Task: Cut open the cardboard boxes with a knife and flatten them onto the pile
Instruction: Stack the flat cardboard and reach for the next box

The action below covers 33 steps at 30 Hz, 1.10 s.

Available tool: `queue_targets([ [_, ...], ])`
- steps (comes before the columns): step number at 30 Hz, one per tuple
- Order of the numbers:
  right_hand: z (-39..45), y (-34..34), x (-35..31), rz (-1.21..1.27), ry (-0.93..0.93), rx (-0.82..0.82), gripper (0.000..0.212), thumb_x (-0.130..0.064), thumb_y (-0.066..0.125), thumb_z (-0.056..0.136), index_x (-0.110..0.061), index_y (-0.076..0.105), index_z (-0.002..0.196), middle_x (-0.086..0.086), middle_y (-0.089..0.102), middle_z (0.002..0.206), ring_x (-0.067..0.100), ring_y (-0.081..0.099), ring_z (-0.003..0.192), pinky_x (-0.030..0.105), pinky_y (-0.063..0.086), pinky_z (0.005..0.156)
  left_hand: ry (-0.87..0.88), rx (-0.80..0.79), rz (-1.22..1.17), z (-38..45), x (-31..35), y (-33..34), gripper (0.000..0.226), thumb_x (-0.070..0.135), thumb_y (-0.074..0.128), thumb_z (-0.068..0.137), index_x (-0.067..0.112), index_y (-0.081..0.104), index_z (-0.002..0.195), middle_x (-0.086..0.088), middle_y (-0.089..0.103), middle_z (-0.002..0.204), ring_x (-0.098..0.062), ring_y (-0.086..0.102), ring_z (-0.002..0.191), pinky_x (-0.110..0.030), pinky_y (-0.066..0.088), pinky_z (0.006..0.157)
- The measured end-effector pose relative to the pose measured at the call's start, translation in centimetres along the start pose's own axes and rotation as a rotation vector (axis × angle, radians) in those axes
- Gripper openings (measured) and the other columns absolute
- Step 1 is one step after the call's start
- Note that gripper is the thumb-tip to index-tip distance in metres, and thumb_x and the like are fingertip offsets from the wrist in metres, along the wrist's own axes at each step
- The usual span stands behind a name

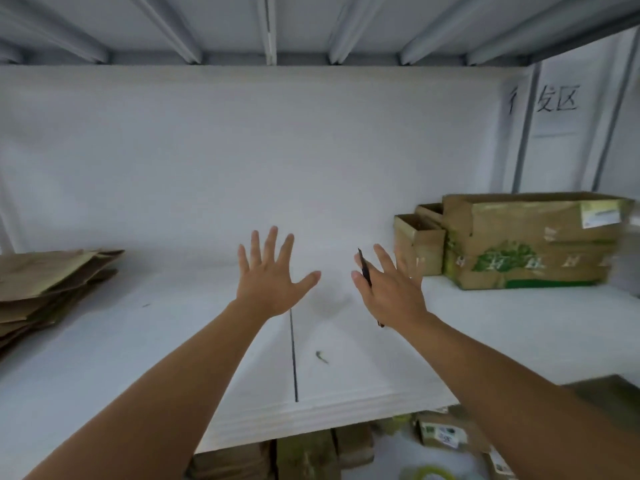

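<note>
One white shelf [138,341] spans the view, with one dark seam line [293,358] running front to back near its middle and a white back wall [242,150] behind it. On the right part of the shelf stand three cardboard boxes: one large box [526,244] with green printing on its side and a label at its upper right corner, and two small open boxes, the nearer one [417,247] just beside the large box's left end and the second [429,209] behind it, mostly hidden. At the left edge lies one pile of flattened cardboard [52,285], several sheets deep; their exact number cannot be told. Below the shelf's front edge more cartons [311,452] show, blurred and too unclear to count.

Two bare forearms reach forward over the shelf. The left hand [270,278] is spread wide, all five fingers straight, holding nothing, above the shelf's middle. The right hand [388,289] also has its fingers straight, reaching toward the small boxes; one thin dark knife [364,268] lies across it between thumb and palm, its tip pointing up and its other end showing below the wrist. How it is held cannot be told. One small dark scrap [322,356] lies on the shelf just right of the seam.
</note>
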State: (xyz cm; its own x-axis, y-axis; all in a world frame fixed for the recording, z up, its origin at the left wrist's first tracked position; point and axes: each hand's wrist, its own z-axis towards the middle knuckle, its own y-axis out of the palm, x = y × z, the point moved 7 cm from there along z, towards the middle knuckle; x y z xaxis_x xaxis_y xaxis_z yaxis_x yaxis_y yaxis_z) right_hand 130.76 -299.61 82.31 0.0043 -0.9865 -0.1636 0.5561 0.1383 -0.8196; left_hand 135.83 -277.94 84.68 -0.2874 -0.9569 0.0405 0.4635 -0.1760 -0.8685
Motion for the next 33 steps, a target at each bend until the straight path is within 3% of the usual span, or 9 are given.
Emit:
queue_targets([
  [5,-0.9,-1.3,6.0,-0.016,0.074,-0.004,0.053,-0.058,0.013,0.099,-0.045,0.030,0.148,-0.002,0.012,0.164,0.027,-0.010,0.150,0.065,-0.011,0.111,0.066,-0.038,-0.015,0.9,7.3,2.1,0.105,0.093,0.005,0.073,0.031,-0.008,0.157,0.002,-0.024,0.163,-0.031,-0.030,0.147,-0.055,-0.020,0.116],
  [10,-2.5,-2.0,9.9,0.025,0.141,0.002,0.051,-0.056,0.017,0.101,-0.045,0.036,0.146,-0.001,0.019,0.163,0.028,-0.008,0.151,0.063,0.005,0.116,0.125,-0.047,-0.034,1.4,12.3,3.8,0.105,0.092,0.002,0.074,0.030,-0.007,0.158,0.001,-0.023,0.164,-0.031,-0.029,0.147,-0.056,-0.019,0.116],
  [15,-3.0,-1.7,11.5,0.061,0.152,-0.038,0.048,-0.056,0.021,0.101,-0.044,0.040,0.144,-0.003,0.013,0.164,0.026,-0.010,0.150,0.063,-0.009,0.113,0.142,-0.055,-0.046,1.6,14.9,4.9,0.101,0.090,0.006,0.077,0.030,-0.006,0.158,0.000,-0.022,0.164,-0.031,-0.027,0.148,-0.055,-0.019,0.115],
  [19,-3.5,-0.6,11.9,0.029,0.102,-0.089,0.046,-0.052,0.022,0.102,-0.042,0.046,0.140,-0.007,0.010,0.164,0.026,-0.012,0.150,0.066,-0.009,0.112,0.131,-0.056,-0.054,1.8,15.6,5.2,0.100,0.089,0.007,0.078,0.030,-0.005,0.158,0.000,-0.020,0.165,-0.031,-0.025,0.149,-0.055,-0.017,0.116],
  [23,-2.3,-2.5,13.4,0.039,0.107,-0.002,0.048,-0.048,0.020,0.103,-0.037,0.060,0.128,-0.003,0.018,0.162,0.028,-0.005,0.151,0.070,-0.002,0.112,0.142,-0.051,-0.059,2.8,16.5,4.9,0.100,0.089,0.006,0.077,0.030,-0.006,0.158,0.000,-0.020,0.165,-0.032,-0.025,0.149,-0.056,-0.015,0.117],
  [30,-0.2,-7.7,19.2,0.006,0.197,0.145,0.049,-0.047,0.020,0.101,-0.025,0.055,0.128,0.004,0.031,0.156,0.031,0.001,0.150,0.071,-0.003,0.112,0.241,-0.049,-0.124,5.9,24.0,4.2,0.116,0.094,-0.005,0.061,0.030,-0.009,0.157,0.000,-0.021,0.164,-0.032,-0.025,0.149,-0.056,-0.015,0.118],
  [33,-0.5,-8.7,22.1,-0.055,0.212,0.137,0.050,-0.048,0.017,0.100,-0.033,0.056,0.127,0.002,0.028,0.159,0.032,-0.001,0.150,0.071,-0.004,0.112,0.293,-0.036,-0.162,7.8,28.2,3.9,0.111,0.095,0.011,0.068,0.030,-0.005,0.157,-0.002,-0.016,0.165,-0.033,-0.020,0.150,-0.057,-0.013,0.118],
])
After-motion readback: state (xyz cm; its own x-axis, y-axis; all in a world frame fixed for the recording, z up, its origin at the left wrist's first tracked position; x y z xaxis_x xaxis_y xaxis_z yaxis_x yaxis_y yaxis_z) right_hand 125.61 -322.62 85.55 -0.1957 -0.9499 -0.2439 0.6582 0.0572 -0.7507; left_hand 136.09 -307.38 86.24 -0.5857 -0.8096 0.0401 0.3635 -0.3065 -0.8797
